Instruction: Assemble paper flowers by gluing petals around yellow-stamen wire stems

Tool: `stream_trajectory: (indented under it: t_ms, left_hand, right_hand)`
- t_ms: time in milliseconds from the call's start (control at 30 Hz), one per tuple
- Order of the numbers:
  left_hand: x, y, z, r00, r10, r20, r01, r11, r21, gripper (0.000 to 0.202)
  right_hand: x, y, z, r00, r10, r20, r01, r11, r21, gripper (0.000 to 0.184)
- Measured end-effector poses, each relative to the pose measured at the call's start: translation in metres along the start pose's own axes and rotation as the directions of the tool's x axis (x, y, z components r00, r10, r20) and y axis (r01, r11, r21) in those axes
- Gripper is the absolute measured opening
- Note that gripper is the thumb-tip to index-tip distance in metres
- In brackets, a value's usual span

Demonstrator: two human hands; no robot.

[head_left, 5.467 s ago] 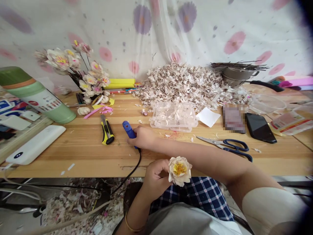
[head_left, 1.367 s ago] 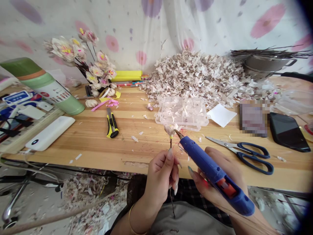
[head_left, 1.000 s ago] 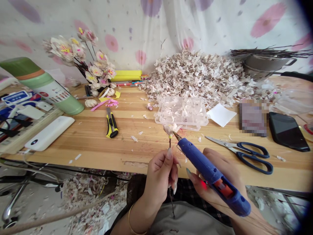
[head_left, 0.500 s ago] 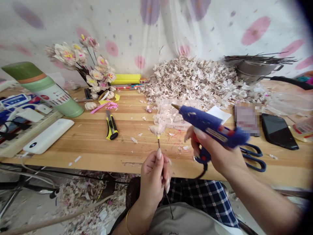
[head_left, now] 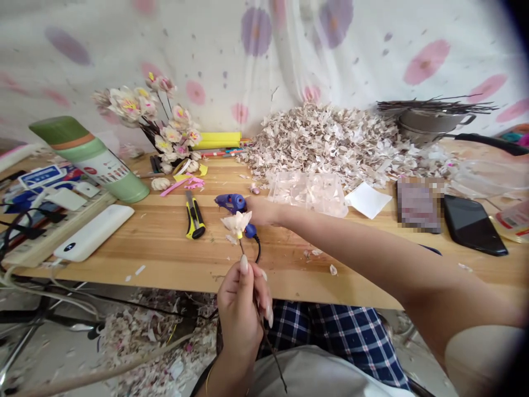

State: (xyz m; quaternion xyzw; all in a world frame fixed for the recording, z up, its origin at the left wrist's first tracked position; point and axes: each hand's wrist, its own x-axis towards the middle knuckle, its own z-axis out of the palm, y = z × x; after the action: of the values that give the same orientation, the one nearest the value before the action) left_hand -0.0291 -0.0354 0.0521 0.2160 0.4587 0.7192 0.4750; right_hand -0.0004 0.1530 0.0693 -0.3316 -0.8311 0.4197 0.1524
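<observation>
One thin, dark brown stem [head_left: 242, 248] is pinched between the thumb and fingers of the left hand [head_left: 242, 300], its lower end slanting down over the lap. Just above that grip sits a cream-white, papery-petalled flower [head_left: 236, 223] with a yellow band [head_left: 239, 235] at its base. The step, I judge, is to steady the flower while the tool is handled; a light pinch on the stem, with nothing pressing the petals, suits it. Beyond, the right hand [head_left: 261, 211] meets a blue plastic glue gun [head_left: 226, 203] with a black cord [head_left: 258, 251]. Its fingers are mostly hidden, so I can't make out whether they grip or merely touch it. The nozzle points left, toward a yellow-and-black utility knife [head_left: 194, 218]. Best to lower the gun gently onto the wooden bench [head_left: 165, 270], cord slack, with the possibly hot tip clear of petals. Farther back lie a clear plastic compartment box [head_left: 306, 190] and a heap of pale, dry petals [head_left: 322, 140].
</observation>
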Motion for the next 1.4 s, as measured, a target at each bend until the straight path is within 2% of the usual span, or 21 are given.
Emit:
stream_trajectory:
  t_ms: [100, 200, 267, 367, 433, 467, 533, 600, 733, 933, 1033, 1133, 1200, 1300, 1400]
  left_hand:
    - [0.005, -0.002, 0.001, 1.0, -0.017, -0.023, 0.018, 1.0, 0.006, 0.046]
    - [0.008, -0.004, 0.001, 0.999, -0.044, -0.023, 0.045, 0.999, 0.014, 0.048]
    - [0.009, -0.005, 0.001, 0.998, -0.061, -0.017, 0.062, 0.998, 0.017, 0.049]
    - [0.011, -0.006, 0.0, 0.997, -0.074, -0.023, 0.074, 0.997, 0.018, 0.049]
    - [0.012, -0.007, -0.001, 0.997, -0.075, -0.029, 0.075, 0.997, 0.014, 0.048]
    - [0.012, -0.008, -0.001, 0.997, -0.077, -0.026, 0.078, 0.997, 0.01, 0.048]
    - [0.013, -0.011, -0.001, 0.996, -0.086, -0.012, 0.087, 0.996, 0.004, 0.047]
    - [0.014, -0.015, 0.001, 0.996, -0.094, 0.009, 0.093, 0.996, 0.01, 0.046]
    - [0.014, -0.019, 0.008, 0.991, -0.118, 0.061, 0.116, 0.992, 0.041, 0.046]
    - [0.013, -0.02, 0.014, 0.991, -0.126, 0.05, 0.124, 0.991, 0.046, 0.045]
    - [0.013, -0.02, 0.015, 0.993, -0.116, 0.038, 0.114, 0.992, 0.045, 0.045]
    - [0.014, -0.02, 0.017, 0.992, -0.123, 0.036, 0.121, 0.991, 0.061, 0.046]
    - [0.017, -0.02, 0.019, 0.992, -0.12, 0.035, 0.118, 0.991, 0.069, 0.046]
    - [0.021, -0.021, 0.023, 0.995, -0.095, 0.04, 0.092, 0.992, 0.082, 0.045]
    - [0.024, -0.023, 0.029, 0.993, -0.094, 0.068, 0.087, 0.991, 0.106, 0.041]
  right_hand:
    - [0.01, 0.002, 0.009, 0.999, 0.041, 0.024, -0.039, 0.995, -0.093, 0.005]
    - [0.008, 0.003, 0.007, 0.999, 0.046, 0.008, -0.044, 0.987, -0.156, 0.006]
    - [-0.002, 0.003, -0.003, 0.999, 0.039, -0.026, -0.043, 0.98, -0.193, 0.015]
    - [-0.031, 0.004, -0.029, 0.992, 0.014, -0.128, -0.046, 0.967, -0.251, 0.027]
    - [-0.056, 0.01, -0.049, 0.983, -0.033, -0.182, -0.021, 0.957, -0.288, 0.019]
    - [-0.069, 0.016, -0.059, 0.982, -0.079, -0.171, 0.021, 0.948, -0.316, 0.015]
    - [-0.091, 0.032, -0.073, 0.964, -0.264, -0.017, 0.231, 0.871, -0.433, 0.021]
    - [-0.107, 0.049, -0.08, 0.942, -0.325, 0.082, 0.324, 0.819, -0.474, 0.024]
    - [-0.119, 0.069, -0.075, 0.93, -0.341, 0.136, 0.362, 0.789, -0.496, 0.02]
    - [-0.114, 0.074, -0.064, 0.882, -0.433, 0.184, 0.438, 0.611, -0.659, 0.025]
    - [-0.112, 0.078, -0.064, 0.88, -0.436, 0.19, 0.439, 0.591, -0.677, 0.027]
    - [-0.114, 0.075, -0.067, 0.881, -0.446, 0.157, 0.433, 0.627, -0.648, 0.028]
    - [-0.119, 0.067, -0.07, 0.892, -0.444, 0.087, 0.411, 0.714, -0.566, 0.026]
    - [-0.131, 0.048, -0.076, 0.931, -0.362, -0.046, 0.33, 0.888, -0.321, 0.02]
    - [-0.144, 0.031, -0.08, 0.984, -0.166, -0.065, 0.167, 0.986, -0.002, 0.012]
